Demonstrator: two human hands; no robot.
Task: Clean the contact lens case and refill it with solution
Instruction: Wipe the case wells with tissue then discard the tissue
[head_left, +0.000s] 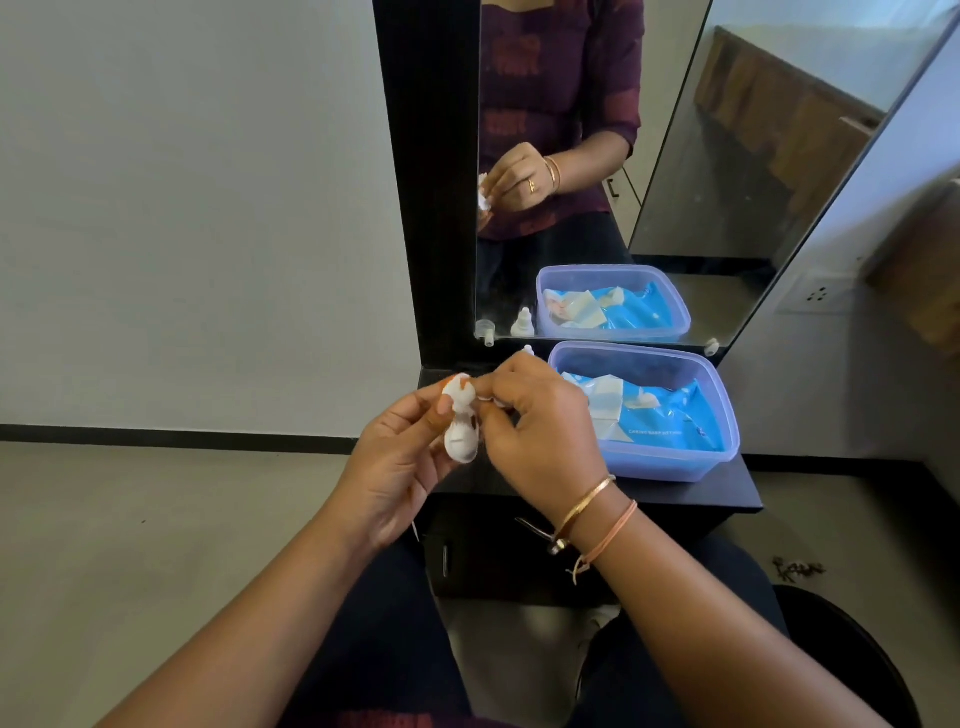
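Observation:
My left hand (400, 457) holds a white contact lens case (461, 441) upright in front of the black dresser top. A small wad of white tissue (458, 391) sits at the case's upper well. My right hand (535, 431) pinches at that upper end, fingers closed over it; what lies under the fingertips is hidden. A small white solution bottle (528, 351) stands behind my right hand against the mirror, only its tip showing.
A translucent blue plastic tub (670, 462) holding a blue wipes pack and white sachets stands on the black dresser top (737, 493) to the right. The mirror (597, 156) rises behind it. A drawer with a handle is below, between my knees.

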